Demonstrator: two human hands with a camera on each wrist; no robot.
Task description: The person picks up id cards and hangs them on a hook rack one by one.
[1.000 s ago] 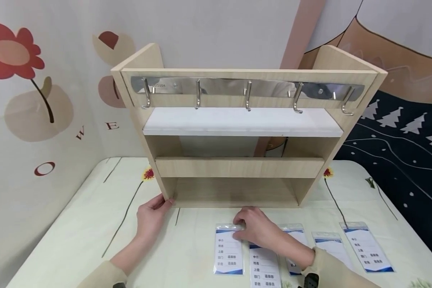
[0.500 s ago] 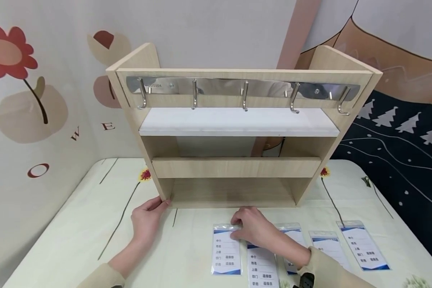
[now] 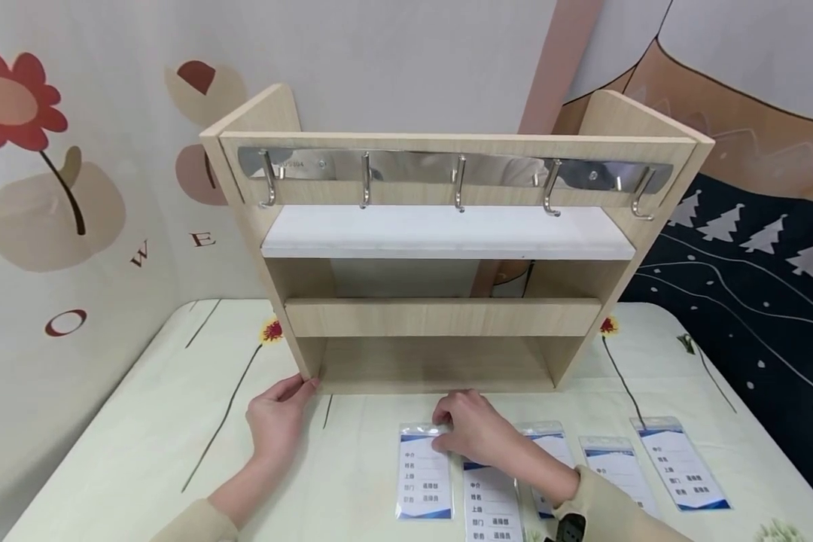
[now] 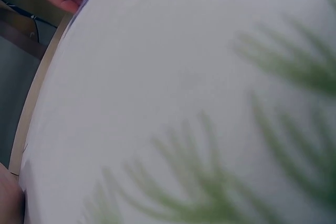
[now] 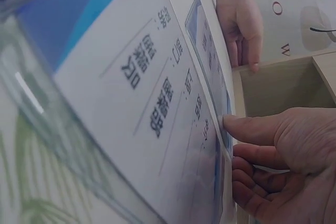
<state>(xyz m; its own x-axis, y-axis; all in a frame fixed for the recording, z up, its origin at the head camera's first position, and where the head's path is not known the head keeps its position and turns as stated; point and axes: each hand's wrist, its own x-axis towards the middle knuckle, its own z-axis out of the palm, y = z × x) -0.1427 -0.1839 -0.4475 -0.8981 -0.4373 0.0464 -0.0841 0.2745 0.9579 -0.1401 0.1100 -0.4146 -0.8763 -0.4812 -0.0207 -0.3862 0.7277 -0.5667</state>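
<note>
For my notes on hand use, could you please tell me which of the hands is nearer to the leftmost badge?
Right: the right hand is at the leftmost badge's upper right corner. The left hand is farther off, at the shelf's lower left corner.

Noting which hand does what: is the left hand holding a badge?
No: the head view shows the left hand gripping the wooden rack at a lower corner.

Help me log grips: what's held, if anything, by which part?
Left hand holds shelf by lower left corner. Right hand touches leftmost badge at top; grip unclear.
</note>
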